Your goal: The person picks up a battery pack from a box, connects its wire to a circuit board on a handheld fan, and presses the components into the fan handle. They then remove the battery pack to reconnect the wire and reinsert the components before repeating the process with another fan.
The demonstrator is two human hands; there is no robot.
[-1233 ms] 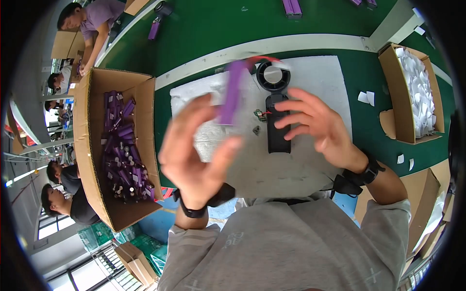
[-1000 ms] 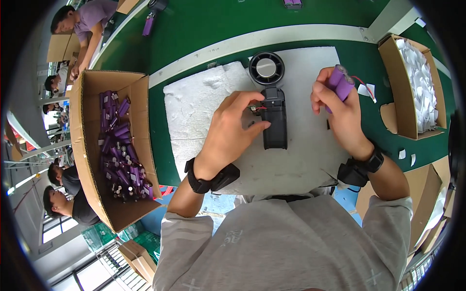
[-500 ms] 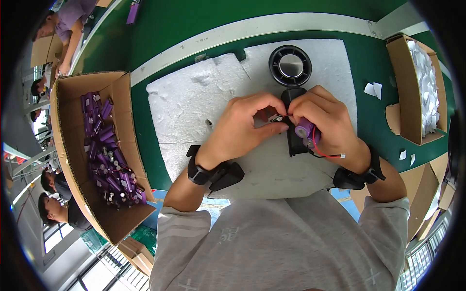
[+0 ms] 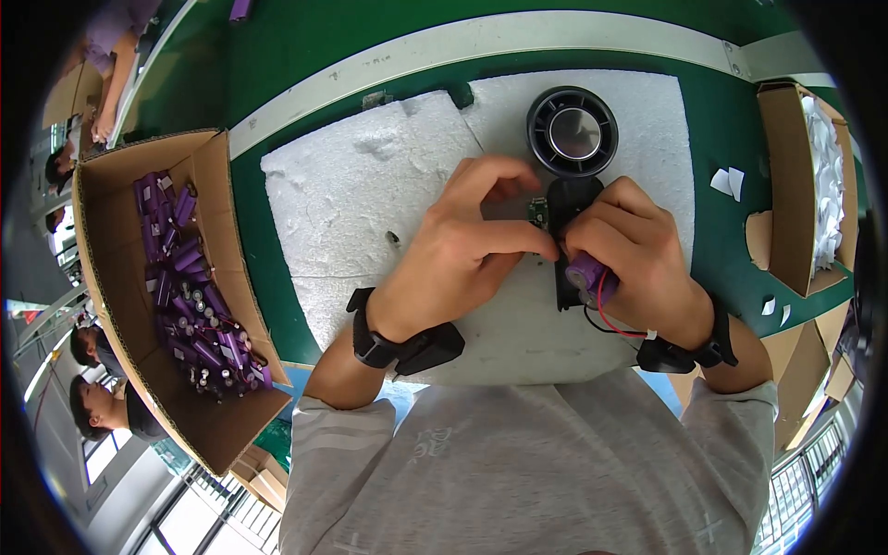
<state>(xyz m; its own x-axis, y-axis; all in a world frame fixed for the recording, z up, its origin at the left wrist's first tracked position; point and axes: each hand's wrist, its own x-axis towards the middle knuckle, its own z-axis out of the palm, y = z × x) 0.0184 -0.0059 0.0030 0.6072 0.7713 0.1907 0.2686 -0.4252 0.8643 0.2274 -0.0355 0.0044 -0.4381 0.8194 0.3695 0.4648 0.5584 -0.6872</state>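
Observation:
A black handheld fan lies on the white foam, with its round spoked head (image 4: pixel 573 132) toward the far side and its black handle (image 4: pixel 566 294) toward me. My right hand (image 4: pixel 634 245) is closed around a purple battery pack (image 4: pixel 586 274) over the handle; its fingertips are partly hidden. Red and black wires (image 4: pixel 603 305) loop from the pack to a small white connector (image 4: pixel 651 335). Left of the handle stands a small green circuit board (image 4: pixel 537 213). My left hand (image 4: pixel 467 240) curves around that side, thumb and fingers apart, the thumb tip close to the handle.
On the left, an open cardboard box (image 4: pixel 248 250) holds several purple battery cells (image 4: pixel 185 259). A smaller box (image 4: pixel 786 185) of white paper pieces (image 4: pixel 821 185) stands right. Paper scraps (image 4: pixel 728 182) lie on the green table (image 4: pixel 717 111). Other people work at far left.
My left thumb and fingers have spread from their pinch near the board and wires. The green board now shows beside the handle. My right hand still grips the battery pack; the view has shifted slightly.

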